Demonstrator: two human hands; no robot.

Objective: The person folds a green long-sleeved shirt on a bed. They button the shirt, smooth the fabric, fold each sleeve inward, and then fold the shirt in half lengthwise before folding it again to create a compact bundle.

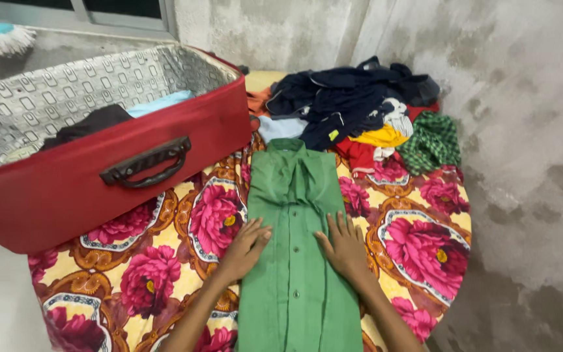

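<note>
A green shirt (298,248) lies buttoned and folded narrow on a flowered bedsheet (418,241). The left hand (245,246) and right hand (345,246) press flat on it, each grip open, fingers spread. Far right sits a heap of clothes (360,107) against a stained concrete wall (522,98). Left, an open red suitcase (86,189) holds dark and blue garments.

A green button-front shirt (296,241) lies flat and face up on a floral bedspread, folded into a long narrow panel with its collar pointing away from the camera and its line of small buttons running down the middle. Its sleeves and sides are tucked under, leaving straight edges left and right, with light creases near the collar. The lower end runs out of view at the bottom of the frame, so the hem cannot be seen.
</note>
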